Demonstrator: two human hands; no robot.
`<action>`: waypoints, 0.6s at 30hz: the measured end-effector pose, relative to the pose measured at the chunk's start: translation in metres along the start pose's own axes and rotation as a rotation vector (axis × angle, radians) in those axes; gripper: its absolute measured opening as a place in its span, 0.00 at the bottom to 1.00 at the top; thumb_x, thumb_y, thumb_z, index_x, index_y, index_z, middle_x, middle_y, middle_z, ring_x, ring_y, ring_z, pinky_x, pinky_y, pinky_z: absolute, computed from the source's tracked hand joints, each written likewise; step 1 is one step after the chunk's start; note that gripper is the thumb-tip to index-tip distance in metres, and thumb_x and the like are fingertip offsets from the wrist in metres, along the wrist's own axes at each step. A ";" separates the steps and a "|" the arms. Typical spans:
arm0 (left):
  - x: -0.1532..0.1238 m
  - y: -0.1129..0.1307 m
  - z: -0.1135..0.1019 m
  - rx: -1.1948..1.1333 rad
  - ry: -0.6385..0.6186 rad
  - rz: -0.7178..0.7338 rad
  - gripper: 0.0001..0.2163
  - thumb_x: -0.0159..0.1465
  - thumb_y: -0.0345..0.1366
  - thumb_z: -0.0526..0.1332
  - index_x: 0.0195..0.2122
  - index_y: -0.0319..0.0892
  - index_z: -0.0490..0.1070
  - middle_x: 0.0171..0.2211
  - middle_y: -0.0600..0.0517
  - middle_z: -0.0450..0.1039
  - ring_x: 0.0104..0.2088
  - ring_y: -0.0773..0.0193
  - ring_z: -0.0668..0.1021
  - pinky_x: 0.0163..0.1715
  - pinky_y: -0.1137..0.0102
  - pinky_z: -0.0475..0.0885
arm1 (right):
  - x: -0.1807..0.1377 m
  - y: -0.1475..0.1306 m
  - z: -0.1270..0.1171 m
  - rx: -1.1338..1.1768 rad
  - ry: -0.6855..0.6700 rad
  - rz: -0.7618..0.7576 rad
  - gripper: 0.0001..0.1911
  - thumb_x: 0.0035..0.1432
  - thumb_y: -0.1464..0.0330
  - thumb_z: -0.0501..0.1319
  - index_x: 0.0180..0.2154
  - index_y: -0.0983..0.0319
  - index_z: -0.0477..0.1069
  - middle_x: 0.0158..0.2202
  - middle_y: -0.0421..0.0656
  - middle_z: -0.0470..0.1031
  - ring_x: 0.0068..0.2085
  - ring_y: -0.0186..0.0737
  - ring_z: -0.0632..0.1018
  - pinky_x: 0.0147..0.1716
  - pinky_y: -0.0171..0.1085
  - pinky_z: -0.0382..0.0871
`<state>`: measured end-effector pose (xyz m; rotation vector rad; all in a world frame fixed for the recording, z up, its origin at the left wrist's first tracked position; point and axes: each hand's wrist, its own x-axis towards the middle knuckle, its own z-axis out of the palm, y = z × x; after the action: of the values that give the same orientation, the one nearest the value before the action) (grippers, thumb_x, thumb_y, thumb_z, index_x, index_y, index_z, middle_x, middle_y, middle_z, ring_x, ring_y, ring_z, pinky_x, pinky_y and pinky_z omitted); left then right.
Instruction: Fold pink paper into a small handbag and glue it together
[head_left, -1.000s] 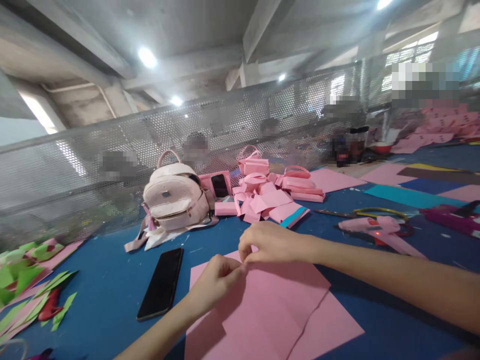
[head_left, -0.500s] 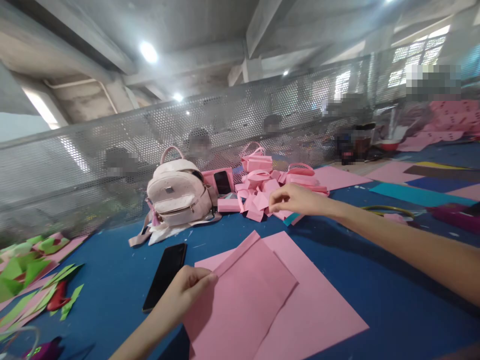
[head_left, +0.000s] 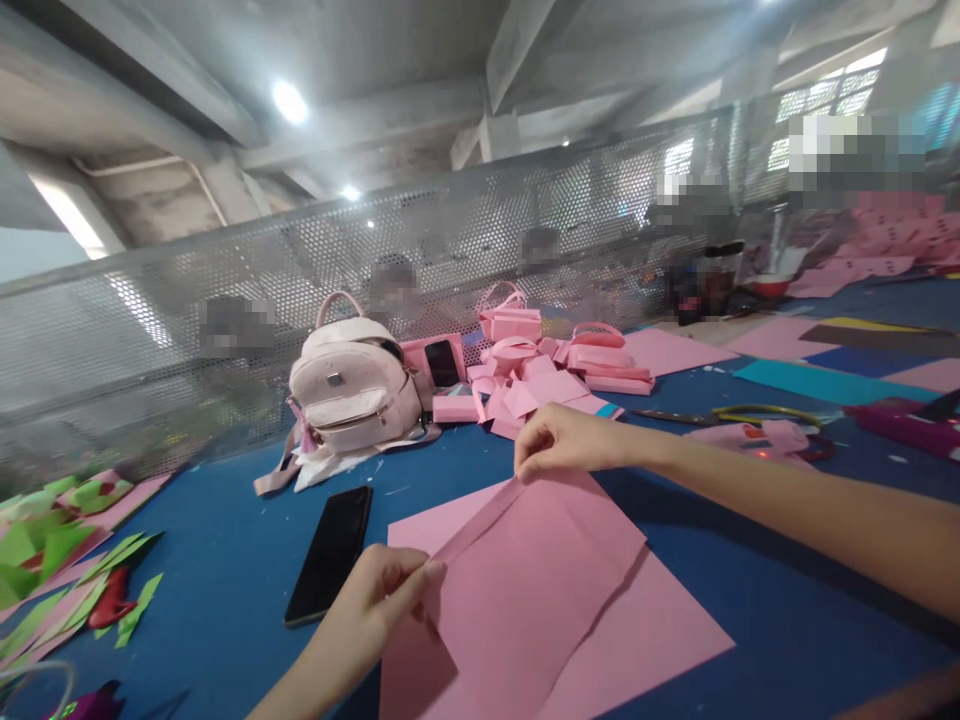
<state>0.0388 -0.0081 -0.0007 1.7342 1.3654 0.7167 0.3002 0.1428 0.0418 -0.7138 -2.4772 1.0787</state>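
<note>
A pink paper sheet [head_left: 529,580] with a narrow folded strip along its upper left edge is held over a larger pink sheet [head_left: 664,645] lying on the blue table. My left hand [head_left: 390,590] pinches the lower end of that folded edge between thumb and fingers. At the edge's upper end, my right hand [head_left: 562,440] is closed in a pinch too. The sheet's right edge looks slightly uneven. Left of the papers, near my left hand, lies a black phone [head_left: 330,555].
A pale backpack [head_left: 356,385] stands against a perforated metal partition [head_left: 442,225]. Beside it are pink paper pieces [head_left: 544,390]. Scissors [head_left: 765,415], a pink glue gun [head_left: 750,440] and coloured sheets [head_left: 832,380] lie to the right; green paper scraps [head_left: 45,545] at far left.
My right hand has come down and left from above the pink pieces and taken hold of the sheet's folded edge. The upper sheet has shifted right. My left hand keeps its pinch.
</note>
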 end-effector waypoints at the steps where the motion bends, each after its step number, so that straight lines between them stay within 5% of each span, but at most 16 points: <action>1: -0.004 0.000 0.001 -0.005 -0.002 -0.006 0.26 0.66 0.54 0.53 0.18 0.39 0.68 0.18 0.50 0.71 0.23 0.63 0.72 0.27 0.72 0.61 | 0.002 0.005 0.000 0.016 -0.009 0.004 0.10 0.51 0.64 0.65 0.31 0.64 0.81 0.29 0.43 0.81 0.34 0.40 0.79 0.33 0.33 0.69; 12: -0.017 -0.010 0.004 -0.053 0.028 -0.057 0.25 0.67 0.52 0.53 0.19 0.40 0.69 0.19 0.46 0.78 0.24 0.60 0.79 0.28 0.72 0.68 | 0.009 0.033 -0.016 0.044 0.055 0.031 0.13 0.49 0.61 0.66 0.28 0.65 0.78 0.26 0.40 0.75 0.30 0.35 0.73 0.31 0.33 0.64; 18: -0.002 -0.017 0.007 -0.235 0.067 -0.043 0.24 0.64 0.54 0.56 0.21 0.39 0.68 0.19 0.44 0.78 0.18 0.62 0.77 0.24 0.71 0.70 | 0.017 0.039 -0.013 0.060 0.199 0.054 0.23 0.56 0.48 0.58 0.26 0.63 0.68 0.22 0.35 0.61 0.23 0.30 0.64 0.24 0.32 0.58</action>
<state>0.0351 -0.0097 -0.0187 1.5040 1.3024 0.8813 0.3048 0.1829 0.0232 -0.8317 -2.2612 1.0422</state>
